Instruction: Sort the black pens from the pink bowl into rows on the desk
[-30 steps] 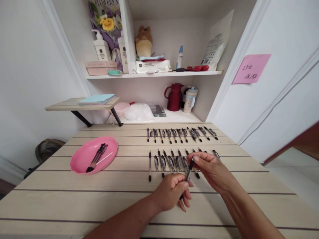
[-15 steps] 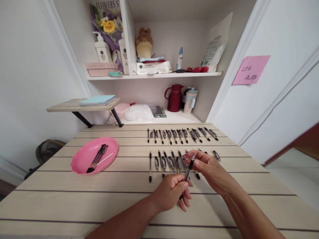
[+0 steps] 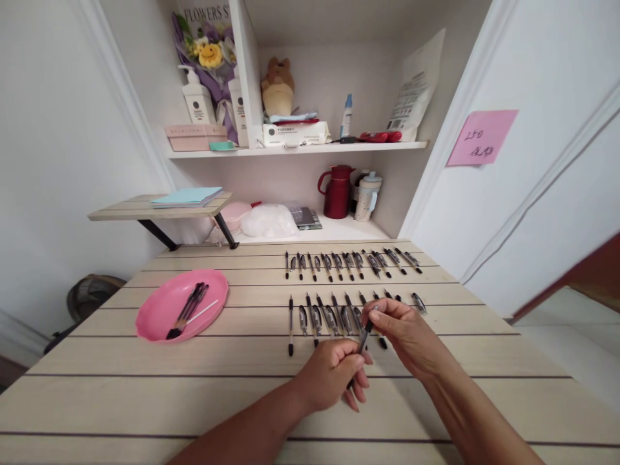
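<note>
My left hand (image 3: pixel 336 371) is closed around the lower part of a black pen (image 3: pixel 364 337), which slants up to the right above the tabletop. At the pen's upper end, the thumb and fingers of my right hand (image 3: pixel 400 326) pinch its tip, where a bit of silver shows. Behind my hands runs a row of uncapped pens (image 3: pixel 291 326) with clear, black-clipped pen caps (image 3: pixel 316 319) lying between them. My fingers hide part of this row. Farther back is a second row of pens (image 3: pixel 327 266) and caps.
A pink plate (image 3: pixel 145 323) on the left holds several dark pens (image 3: pixel 186 310) and a white stick. Behind it stands a small wooden riser (image 3: pixel 116 208) with light blue paper (image 3: pixel 186 197). A red jug (image 3: pixel 338 194) and a pale cup (image 3: pixel 368 199) stand in the back cabinet.
My right hand's fingers have closed onto the tip of the pen, which was bare before. My left hand keeps its hold, and the view has shifted slightly.
</note>
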`<state>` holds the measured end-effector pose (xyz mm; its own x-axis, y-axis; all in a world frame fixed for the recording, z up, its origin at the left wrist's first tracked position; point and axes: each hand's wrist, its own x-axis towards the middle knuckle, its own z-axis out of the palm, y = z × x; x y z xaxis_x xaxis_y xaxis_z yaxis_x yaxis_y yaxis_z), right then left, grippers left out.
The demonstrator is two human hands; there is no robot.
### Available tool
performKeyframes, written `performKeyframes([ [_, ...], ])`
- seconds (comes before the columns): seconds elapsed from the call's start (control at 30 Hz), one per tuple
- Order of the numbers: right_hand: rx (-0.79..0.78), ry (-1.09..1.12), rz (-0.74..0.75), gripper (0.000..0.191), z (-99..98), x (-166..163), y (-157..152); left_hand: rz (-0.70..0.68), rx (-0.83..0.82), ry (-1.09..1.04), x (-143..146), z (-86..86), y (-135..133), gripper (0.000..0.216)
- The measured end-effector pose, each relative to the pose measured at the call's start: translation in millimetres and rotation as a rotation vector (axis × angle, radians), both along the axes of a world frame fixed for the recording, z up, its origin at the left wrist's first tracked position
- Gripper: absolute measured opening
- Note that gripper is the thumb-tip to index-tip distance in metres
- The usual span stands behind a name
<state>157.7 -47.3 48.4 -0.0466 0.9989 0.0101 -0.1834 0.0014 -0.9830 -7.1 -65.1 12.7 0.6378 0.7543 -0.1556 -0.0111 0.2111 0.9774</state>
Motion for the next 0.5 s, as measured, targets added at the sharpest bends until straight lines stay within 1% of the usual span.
performKeyframes([
  [0.07,-0.018,0.012,0.009,0.02,0.2,-0.7,-0.2,0.005,-0.009,0.005,0.4,0.6,0.4,0.022],
  [0.13,-0.063,0.064,0.046,0.024,1.2,-0.7,-0.7,0.005,-0.013,0.004,0.6,0.8,0.9,0.022],
  [0.2,-0.086,0.101,0.048,0.027,1.5,0.1,-0.8,0.002,-0.014,0.004,0.7,0.3,1.2,0.022],
  [0.37,-0.026,0.07,-0.067,0.022,-4.9,-0.5,2.1,-0.011,-0.025,0.015,0.7,-3.2,1.7,0.024],
  [0.43,-0.016,0.054,-0.077,0.022,-6.5,-3.4,1.8,-0.01,-0.029,0.016,0.8,-3.8,1.7,0.024],
  [0.5,-0.014,0.022,-0.053,0.023,-5.1,-4.7,0.4,-0.007,-0.035,0.017,0.8,-3.3,1.8,0.023],
])
